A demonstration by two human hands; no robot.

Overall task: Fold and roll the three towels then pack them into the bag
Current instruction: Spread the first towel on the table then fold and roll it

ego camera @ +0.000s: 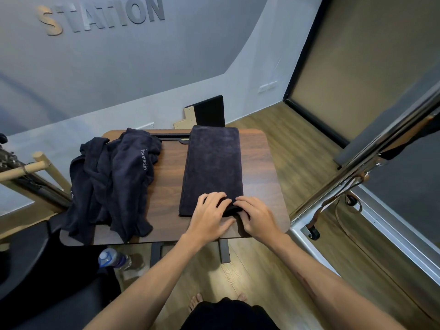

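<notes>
A dark navy towel point(213, 163), folded into a long strip, lies lengthwise on the right half of the small wooden table point(169, 184). Its near end is turned up into a small roll. My left hand point(209, 214) and my right hand point(256, 217) sit side by side on that near end, fingers curled round the rolled edge. A crumpled heap of dark towels point(112, 184), one with white lettering, covers the table's left side and hangs over its left edge. No bag can be made out.
A water bottle point(112, 258) lies on the floor under the table's left front. Black seating point(35, 270) fills the lower left. A metal frame with a caster point(314, 232) stands close on the right. A black board point(209, 111) leans on the wall behind.
</notes>
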